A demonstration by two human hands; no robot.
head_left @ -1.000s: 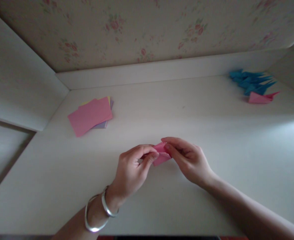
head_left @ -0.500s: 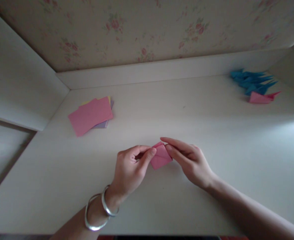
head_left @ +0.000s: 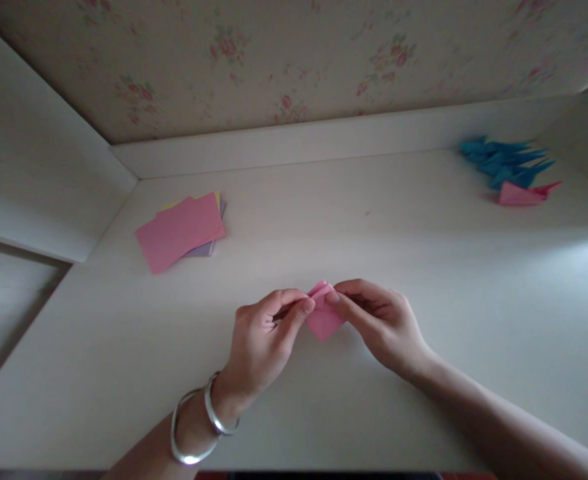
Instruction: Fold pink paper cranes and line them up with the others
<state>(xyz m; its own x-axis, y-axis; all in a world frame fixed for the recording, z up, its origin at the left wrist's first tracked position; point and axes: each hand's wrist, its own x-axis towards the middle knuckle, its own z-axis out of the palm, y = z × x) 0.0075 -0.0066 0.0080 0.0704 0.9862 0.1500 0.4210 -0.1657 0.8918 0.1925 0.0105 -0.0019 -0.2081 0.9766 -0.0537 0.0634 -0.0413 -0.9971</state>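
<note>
A small folded pink paper (head_left: 324, 325) is held over the near middle of the counter (head_left: 294, 413), directly between the hands, with one corner pointed near. Its left edge is pinched in the closed grip of the left hand (head_left: 267, 337), its far right part in that of the right hand (head_left: 387, 327); neither is clearly nearer. Paper sheets (head_left: 181, 233) are stacked far left; blue folded papers (head_left: 504, 160) are grouped far right.

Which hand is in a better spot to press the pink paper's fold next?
Probably the right hand: its thumb lies over the front of the folded pink paper, near the top. The left hand pinches the left edge, so it seems better for steadying.
</note>
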